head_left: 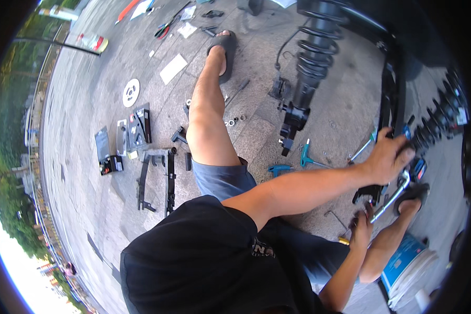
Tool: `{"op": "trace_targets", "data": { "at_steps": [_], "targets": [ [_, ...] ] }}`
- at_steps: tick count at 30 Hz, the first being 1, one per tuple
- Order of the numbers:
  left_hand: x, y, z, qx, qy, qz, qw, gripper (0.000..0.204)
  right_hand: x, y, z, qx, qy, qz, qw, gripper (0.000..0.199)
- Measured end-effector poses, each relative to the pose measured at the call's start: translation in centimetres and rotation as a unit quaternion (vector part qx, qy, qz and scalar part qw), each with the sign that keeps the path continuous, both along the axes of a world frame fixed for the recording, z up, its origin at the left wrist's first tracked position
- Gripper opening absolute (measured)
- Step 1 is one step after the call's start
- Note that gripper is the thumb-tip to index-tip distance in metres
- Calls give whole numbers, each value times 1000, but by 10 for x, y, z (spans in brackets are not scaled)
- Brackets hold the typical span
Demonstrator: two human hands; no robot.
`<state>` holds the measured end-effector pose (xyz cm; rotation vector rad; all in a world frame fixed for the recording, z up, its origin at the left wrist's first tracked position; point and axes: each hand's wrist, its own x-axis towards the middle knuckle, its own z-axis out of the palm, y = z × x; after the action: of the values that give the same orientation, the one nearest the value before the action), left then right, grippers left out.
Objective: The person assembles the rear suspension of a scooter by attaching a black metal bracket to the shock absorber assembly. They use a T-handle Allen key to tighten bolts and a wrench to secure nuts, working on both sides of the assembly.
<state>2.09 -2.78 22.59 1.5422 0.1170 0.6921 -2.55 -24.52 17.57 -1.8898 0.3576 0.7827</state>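
Observation:
My left hand [386, 158] reaches to the right with its fingers closed round a black metal part at the lower end of a coil-spring shock absorber [438, 121]. Below it, my right hand [362, 230] grips the handle of a silver L-shaped wrench [391, 203], whose bent end points up beside the left hand. A black forked bracket [369, 193] shows under my left wrist. What the wrench's end sits on is hard to make out. A second coil-spring shock absorber [319, 49] hangs at the upper middle, its lower end free.
Teal T-handle tools [307, 156] lie on the paving between my legs. A black metal frame part [170, 180], packaged parts [139, 125] and a white disc [131, 93] are at left. A blue-and-white bucket [411, 267] stands by my right foot. Pliers [164, 30] lie at the top.

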Motion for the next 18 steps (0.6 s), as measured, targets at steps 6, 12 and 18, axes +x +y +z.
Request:
{"op": "trace_targets", "data": {
  "at_steps": [6,12,18],
  "targets": [
    [4,-4,-3,-11,-66,58,996,41,44,-10,52,-168,-466,359,791,61],
    [3,-6,-2,-44,-83,55,994,36,120,-30,20,-301,-528,550,573,57],
    [1,-7,1,-43,-61,72,995,26,255,-22,1,-299,-516,553,582,52]
  ]
}}
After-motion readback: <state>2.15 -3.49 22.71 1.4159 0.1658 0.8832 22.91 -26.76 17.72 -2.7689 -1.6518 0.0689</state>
